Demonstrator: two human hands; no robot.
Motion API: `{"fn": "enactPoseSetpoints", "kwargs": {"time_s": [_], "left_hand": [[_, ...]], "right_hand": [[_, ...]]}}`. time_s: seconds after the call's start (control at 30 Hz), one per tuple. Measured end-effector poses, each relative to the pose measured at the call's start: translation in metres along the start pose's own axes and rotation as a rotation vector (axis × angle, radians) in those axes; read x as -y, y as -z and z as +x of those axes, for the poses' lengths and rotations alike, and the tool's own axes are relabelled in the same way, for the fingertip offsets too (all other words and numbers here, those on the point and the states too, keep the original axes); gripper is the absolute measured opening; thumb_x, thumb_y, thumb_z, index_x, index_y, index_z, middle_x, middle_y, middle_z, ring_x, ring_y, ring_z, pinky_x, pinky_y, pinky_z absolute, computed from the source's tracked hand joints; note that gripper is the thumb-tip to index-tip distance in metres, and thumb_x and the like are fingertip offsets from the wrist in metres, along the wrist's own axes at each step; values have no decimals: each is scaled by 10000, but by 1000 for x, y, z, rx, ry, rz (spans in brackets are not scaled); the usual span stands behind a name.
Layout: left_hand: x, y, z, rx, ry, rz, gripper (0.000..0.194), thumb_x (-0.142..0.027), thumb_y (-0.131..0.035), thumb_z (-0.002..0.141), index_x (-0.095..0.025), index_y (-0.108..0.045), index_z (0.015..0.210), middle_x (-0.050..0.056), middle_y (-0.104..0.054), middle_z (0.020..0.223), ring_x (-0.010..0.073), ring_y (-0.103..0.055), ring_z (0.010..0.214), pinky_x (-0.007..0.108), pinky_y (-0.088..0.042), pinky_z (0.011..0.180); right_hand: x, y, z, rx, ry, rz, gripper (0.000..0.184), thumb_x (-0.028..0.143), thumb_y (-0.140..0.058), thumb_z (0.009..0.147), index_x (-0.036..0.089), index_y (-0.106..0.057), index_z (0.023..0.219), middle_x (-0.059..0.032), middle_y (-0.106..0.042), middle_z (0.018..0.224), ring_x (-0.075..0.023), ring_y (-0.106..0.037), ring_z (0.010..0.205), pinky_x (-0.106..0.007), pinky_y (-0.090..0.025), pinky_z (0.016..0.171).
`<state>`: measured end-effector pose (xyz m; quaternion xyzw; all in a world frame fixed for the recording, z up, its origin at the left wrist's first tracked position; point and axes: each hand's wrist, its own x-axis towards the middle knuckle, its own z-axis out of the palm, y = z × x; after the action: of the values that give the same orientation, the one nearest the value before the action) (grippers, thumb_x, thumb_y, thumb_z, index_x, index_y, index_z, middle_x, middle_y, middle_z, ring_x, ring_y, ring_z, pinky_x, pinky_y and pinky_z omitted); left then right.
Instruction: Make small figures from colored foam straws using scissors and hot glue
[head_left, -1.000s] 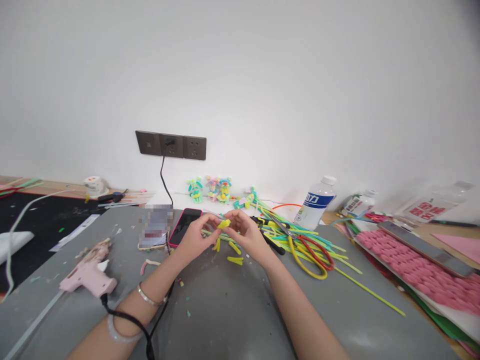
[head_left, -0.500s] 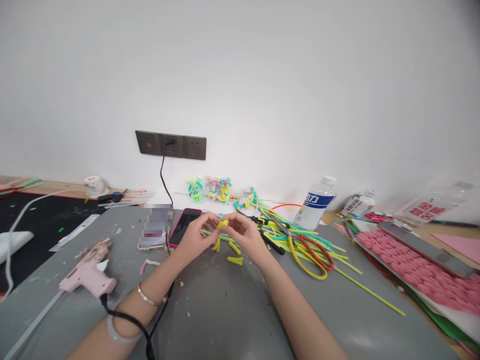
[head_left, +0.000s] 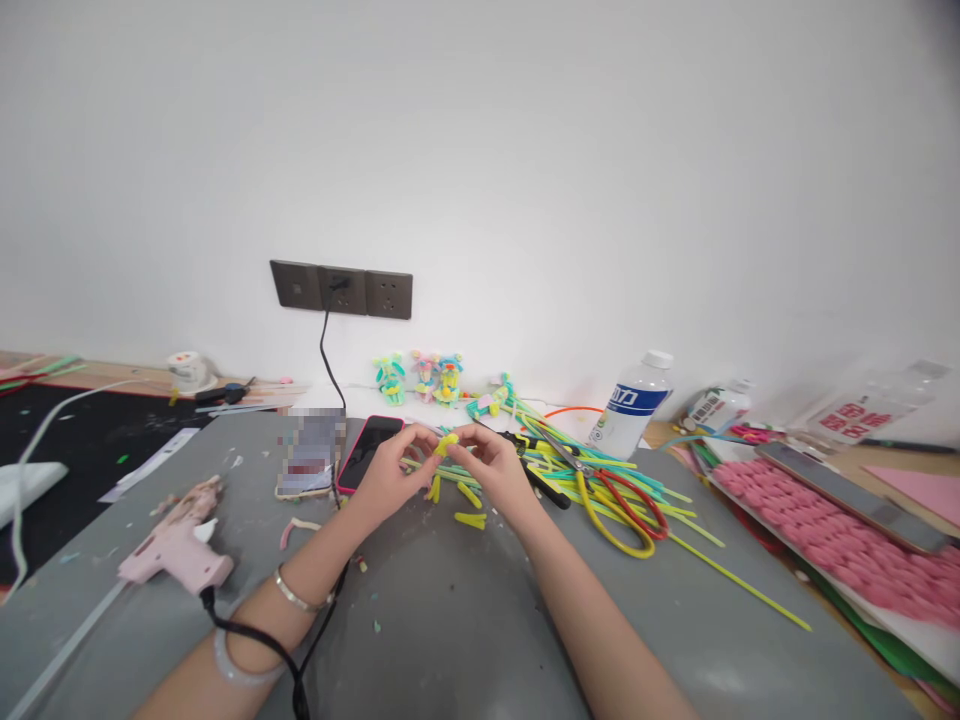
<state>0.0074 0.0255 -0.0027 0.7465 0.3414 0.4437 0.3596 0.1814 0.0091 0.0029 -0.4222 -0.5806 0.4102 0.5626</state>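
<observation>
Both hands meet above the grey table (head_left: pixel 450 620), just in front of a pink-edged phone (head_left: pixel 367 452). My left hand (head_left: pixel 390 470) and my right hand (head_left: pixel 491 465) each pinch the same small yellow fuzzy piece (head_left: pixel 447 442) between fingertips. Short yellow cut pieces (head_left: pixel 471 520) lie on the table right under the hands. A heap of yellow, green and blue fuzzy sticks (head_left: pixel 600 480) spreads to the right of my right hand.
A pink glue gun (head_left: pixel 176 545) with a black cord lies at the left. Scissors with red and yellow handles (head_left: pixel 619 510) rest on the stick heap. A water bottle (head_left: pixel 630 405), small finished figures (head_left: pixel 424 378) by the wall, and a tray of pink pieces (head_left: pixel 840 545) stand to the right.
The hands have shifted slightly up and closer together, and the yellow piece has been turned and bunched between the fingertips. Everything else on the table is unmoved.
</observation>
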Motion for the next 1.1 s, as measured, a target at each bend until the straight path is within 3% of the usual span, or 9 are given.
{"fn": "enactPoseSetpoints", "kwargs": {"time_s": [0.37,0.83,1.1], "left_hand": [[4,1,-1,-29,26,-34,136,-311,-539,932,-188,-599,934,42,-629,924,156,-587,780,243,-480,660],[7,3,-1,15,1,-107,97,-138,-467,858,-188,-539,818,20,-553,830,159,-547,763,251,-458,660],[1,3,-1,12,-44,-86,99,-126,-455,821,-195,-518,788,21,-561,814,166,-561,782,272,-456,704]], "right_hand": [[2,12,2,-208,-31,140,273,443,-727,745,214,-603,828,-8,-639,782,-181,-599,759,-312,-486,739],[5,9,1,-196,-61,168,252,422,-745,723,216,-624,802,12,-620,741,-164,-600,718,-294,-478,716],[4,8,1,-186,-64,143,266,438,-735,720,210,-628,808,-7,-631,756,-173,-592,726,-297,-487,717]]}}
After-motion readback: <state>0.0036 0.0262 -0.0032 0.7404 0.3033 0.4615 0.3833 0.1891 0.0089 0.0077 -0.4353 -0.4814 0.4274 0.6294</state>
